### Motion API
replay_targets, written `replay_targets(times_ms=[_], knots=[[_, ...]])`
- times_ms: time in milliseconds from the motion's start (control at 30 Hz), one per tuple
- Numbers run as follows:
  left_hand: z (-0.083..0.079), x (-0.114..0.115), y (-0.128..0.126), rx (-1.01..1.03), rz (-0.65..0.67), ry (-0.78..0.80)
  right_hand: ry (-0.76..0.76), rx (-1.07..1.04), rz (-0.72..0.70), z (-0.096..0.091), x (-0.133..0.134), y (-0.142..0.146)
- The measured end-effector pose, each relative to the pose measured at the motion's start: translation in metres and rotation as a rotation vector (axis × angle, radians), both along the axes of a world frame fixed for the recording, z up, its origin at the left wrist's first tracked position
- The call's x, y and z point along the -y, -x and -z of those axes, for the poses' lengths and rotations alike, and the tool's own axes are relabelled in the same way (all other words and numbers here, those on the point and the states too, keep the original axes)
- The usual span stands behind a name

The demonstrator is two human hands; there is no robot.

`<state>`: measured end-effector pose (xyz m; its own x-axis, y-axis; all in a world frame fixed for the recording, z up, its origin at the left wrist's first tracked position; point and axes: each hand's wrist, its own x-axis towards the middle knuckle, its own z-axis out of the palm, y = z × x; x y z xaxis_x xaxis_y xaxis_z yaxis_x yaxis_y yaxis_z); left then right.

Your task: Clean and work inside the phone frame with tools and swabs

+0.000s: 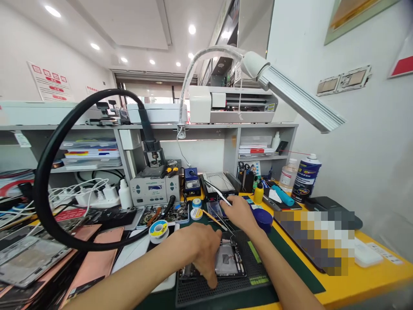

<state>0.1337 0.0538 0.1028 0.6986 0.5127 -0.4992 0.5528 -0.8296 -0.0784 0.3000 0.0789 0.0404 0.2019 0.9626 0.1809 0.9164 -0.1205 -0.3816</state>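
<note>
An opened electronic device (229,258), its frame and inner parts exposed, lies on a black perforated mat (193,295). Over its left part is my left hand (203,247), palm down, thumb and fingers spread apart; whether it presses on the device I cannot tell. My right hand (238,213) reaches beyond the device, its fingers closed on a slim white pen-like tool (222,197) with a dark line running from its far end. Tweezers and a thin wooden-coloured stick (214,219) lie between my hands.
A thick black hose (41,172) loops on the left from the grey rework station (155,189). Solder spools (159,230) and a parts tray (177,214) stand behind my left hand. Stacked panels (93,254) fill the left; a spray can (306,178) stands right. A lamp (300,94) hangs above.
</note>
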Motion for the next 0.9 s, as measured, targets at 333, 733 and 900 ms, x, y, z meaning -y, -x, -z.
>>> replay_targets(times_ms=[333,733,900], knots=[[-0.002,-0.003,0.0,-0.05,-0.007,0.062,-0.01,0.005,-0.026,-0.002,0.001,0.007],[0.0,-0.01,0.011,0.034,0.027,0.068,0.004,0.021,-0.02,-0.002,0.001,0.008],[0.008,0.025,0.021,0.217,0.035,-0.177,-0.027,-0.01,-0.02,-0.005,0.003,0.01]])
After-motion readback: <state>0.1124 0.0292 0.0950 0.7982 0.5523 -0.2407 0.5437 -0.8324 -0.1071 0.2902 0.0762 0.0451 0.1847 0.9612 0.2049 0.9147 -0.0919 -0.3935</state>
